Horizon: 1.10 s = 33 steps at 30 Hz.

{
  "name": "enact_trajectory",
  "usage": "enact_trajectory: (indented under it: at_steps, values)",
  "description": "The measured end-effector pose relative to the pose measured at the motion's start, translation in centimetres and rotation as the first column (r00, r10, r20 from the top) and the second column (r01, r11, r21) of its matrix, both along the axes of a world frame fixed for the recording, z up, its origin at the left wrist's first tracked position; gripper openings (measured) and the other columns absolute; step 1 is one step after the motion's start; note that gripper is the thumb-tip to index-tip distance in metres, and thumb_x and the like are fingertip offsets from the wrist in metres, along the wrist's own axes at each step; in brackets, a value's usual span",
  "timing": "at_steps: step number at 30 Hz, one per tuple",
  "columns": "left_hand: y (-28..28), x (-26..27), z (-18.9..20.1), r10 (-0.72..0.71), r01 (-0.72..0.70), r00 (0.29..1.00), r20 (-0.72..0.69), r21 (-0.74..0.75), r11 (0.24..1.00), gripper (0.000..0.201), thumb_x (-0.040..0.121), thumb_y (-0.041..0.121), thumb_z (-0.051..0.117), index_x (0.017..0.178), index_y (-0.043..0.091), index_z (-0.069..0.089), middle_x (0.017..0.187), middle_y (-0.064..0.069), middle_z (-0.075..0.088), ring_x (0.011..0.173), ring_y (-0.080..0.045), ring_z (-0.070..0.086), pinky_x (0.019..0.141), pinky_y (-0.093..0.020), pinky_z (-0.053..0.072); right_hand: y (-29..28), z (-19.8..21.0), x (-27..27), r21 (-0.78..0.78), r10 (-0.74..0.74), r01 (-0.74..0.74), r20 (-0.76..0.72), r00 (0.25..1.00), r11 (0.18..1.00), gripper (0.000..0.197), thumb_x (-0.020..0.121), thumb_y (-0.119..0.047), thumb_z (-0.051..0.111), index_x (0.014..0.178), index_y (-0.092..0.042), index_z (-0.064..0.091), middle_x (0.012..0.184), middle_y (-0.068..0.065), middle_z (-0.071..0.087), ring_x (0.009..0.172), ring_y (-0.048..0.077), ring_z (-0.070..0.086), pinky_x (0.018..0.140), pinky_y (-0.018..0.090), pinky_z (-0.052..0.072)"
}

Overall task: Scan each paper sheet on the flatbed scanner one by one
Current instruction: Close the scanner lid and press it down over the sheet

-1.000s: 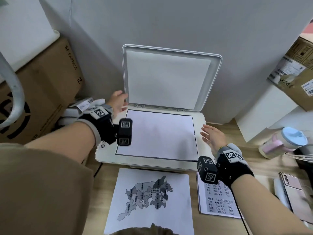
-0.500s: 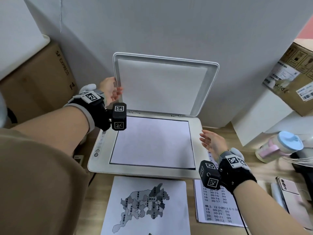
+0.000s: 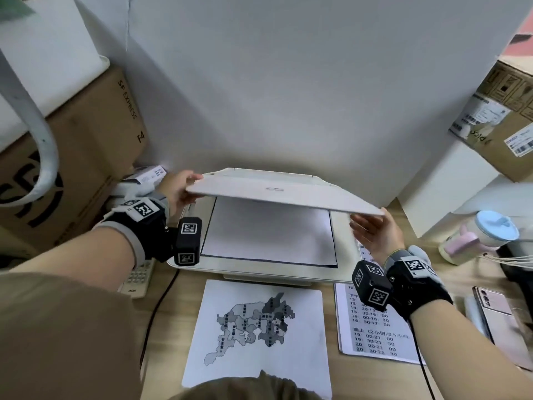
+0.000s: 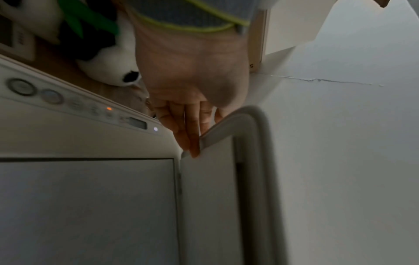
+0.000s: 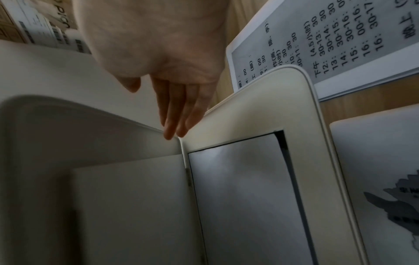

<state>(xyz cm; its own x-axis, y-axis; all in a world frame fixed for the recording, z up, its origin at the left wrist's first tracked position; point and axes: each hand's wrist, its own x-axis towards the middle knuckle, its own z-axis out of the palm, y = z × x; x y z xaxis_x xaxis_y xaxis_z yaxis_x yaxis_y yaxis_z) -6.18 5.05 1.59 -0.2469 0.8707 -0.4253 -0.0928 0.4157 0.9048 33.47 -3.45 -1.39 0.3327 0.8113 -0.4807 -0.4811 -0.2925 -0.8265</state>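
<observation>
Left hand [image 3: 176,189]: holds the lid [image 3: 277,192] corner, thumb likely on top, to guide it.
Right hand [image 3: 376,232]: flat, fingers straight, under the far corner so it won't slam.
Paper sheet [image 3: 268,235]: lies on the glass between both hands.

The half-lowered scanner lid [image 3: 282,194] hides the far strip of the blank sheet [image 3: 268,235] on the glass. The right wrist camera [image 3: 370,285] covers part of the timetable sheet [image 3: 372,333]. The phone [image 3: 501,316] at right is blurred and cut off by the edge.
</observation>
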Motion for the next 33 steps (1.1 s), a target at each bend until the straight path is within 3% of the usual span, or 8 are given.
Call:
enact_trajectory:
  at_steps: [5, 9, 12, 16, 19, 24, 29, 33]
  values:
    - [-3.1, 0.0, -2.5, -0.154, 0.136, 0.972, -0.176, -0.109, 0.985, 0.017, 0.088, 0.006, 0.057, 0.071, 0.007, 0.057, 0.045, 0.002, 0.062, 0.035, -0.005, 0.054, 0.04, -0.01, 0.04, -0.8, -0.9, 0.4, -0.156, 0.093, -0.045, 0.313, 0.945, 0.987, 0.011, 0.087, -0.016, 0.06, 0.079, -0.009, 0.063, 0.082, 0.009, 0.062, 0.063, 0.017, 0.052, 0.054, 0.023, 0.042]
    - [-3.8, -0.4, -4.3, -0.184, 0.125, 0.938, -0.294, -0.208, 0.97, 0.008, 0.08, 0.006, 0.066, 0.08, 0.002, 0.06, 0.094, -0.023, 0.064, 0.075, -0.027, 0.062, 0.078, -0.036, 0.048, -1.3, -2.5, 0.7, -0.242, 0.184, -0.071, 0.486, 0.854, 0.968, 0.022, 0.086, -0.011, 0.063, 0.105, 0.0, 0.066, 0.083, 0.006, 0.062, 0.064, 0.015, 0.053, 0.059, 0.022, 0.047]
    - [-4.1, -0.1, -5.0, -0.183, 0.107, 0.917, -0.355, -0.224, 0.969, 0.006, 0.079, 0.001, 0.065, 0.075, 0.001, 0.06, 0.084, -0.02, 0.063, 0.077, -0.029, 0.061, 0.077, -0.039, 0.052, -1.5, -3.2, 0.5, -0.296, 0.255, -0.097, 0.56, 0.788, 0.95, 0.029, 0.086, -0.011, 0.064, 0.113, 0.0, 0.065, 0.081, 0.003, 0.062, 0.065, 0.012, 0.052, 0.049, 0.008, 0.046]
    - [-4.7, 0.6, -5.0, -0.212, 0.123, 0.907, -0.364, -0.252, 0.96, 0.023, 0.085, 0.0, 0.061, 0.067, 0.009, 0.05, 0.071, -0.009, 0.054, 0.071, -0.024, 0.055, 0.084, -0.038, 0.051, -1.7, -4.0, -0.1, -0.3, 0.181, 0.019, 0.624, 0.76, 0.954, 0.022, 0.082, -0.006, 0.067, 0.103, -0.001, 0.071, 0.108, 0.017, 0.069, 0.074, 0.02, 0.058, 0.067, 0.015, 0.047]
    - [-4.9, 0.9, -4.8, -0.185, 0.098, 0.919, -0.349, -0.254, 0.962, 0.026, 0.087, -0.001, 0.057, 0.064, 0.007, 0.047, 0.065, -0.008, 0.051, 0.058, -0.018, 0.05, 0.073, -0.031, 0.049, -1.8, -4.1, -0.2, -0.323, 0.183, 0.049, 0.648, 0.739, 0.945, 0.016, 0.08, -0.008, 0.07, 0.096, -0.008, 0.073, 0.105, 0.014, 0.07, 0.078, 0.021, 0.059, 0.074, 0.022, 0.042]
    - [-4.6, 0.2, -5.0, -0.144, 0.056, 0.915, -0.376, -0.235, 0.97, 0.036, 0.089, 0.002, 0.053, 0.055, 0.009, 0.045, 0.025, 0.006, 0.043, 0.031, -0.006, 0.042, 0.038, -0.013, 0.033, -1.7, -4.1, 0.2, -0.331, 0.199, 0.04, 0.655, 0.729, 0.943, 0.015, 0.086, -0.012, 0.062, 0.098, -0.011, 0.071, 0.077, 0.003, 0.064, 0.065, 0.018, 0.054, 0.069, 0.023, 0.044]
    - [-3.8, -2.8, -5.9, -0.071, 0.0, 0.858, -0.509, -0.138, 0.99, 0.035, 0.093, 0.007, 0.051, 0.066, 0.029, 0.044, 0.069, 0.006, 0.048, 0.055, -0.003, 0.042, 0.056, -0.012, 0.034, -1.0, -5.2, 0.3, -0.257, 0.006, 0.176, 0.578, 0.816, 0.95, 0.023, 0.089, -0.007, 0.051, 0.104, -0.003, 0.068, 0.068, 0.0, 0.056, 0.058, 0.015, 0.047, 0.057, 0.021, 0.038]
    - [-3.6, -3.9, -7.0, -0.14, 0.03, 0.845, -0.517, -0.215, 0.976, 0.026, 0.094, 0.014, 0.052, 0.116, 0.007, 0.063, 0.106, -0.009, 0.058, 0.076, -0.019, 0.048, 0.07, -0.023, 0.039, -0.9, -5.3, 0.2, -0.35, 0.176, 0.038, 0.558, 0.811, 0.936, 0.022, 0.091, -0.006, 0.045, 0.084, 0.004, 0.063, 0.074, 0.006, 0.051, 0.063, 0.021, 0.04, 0.054, 0.022, 0.031]
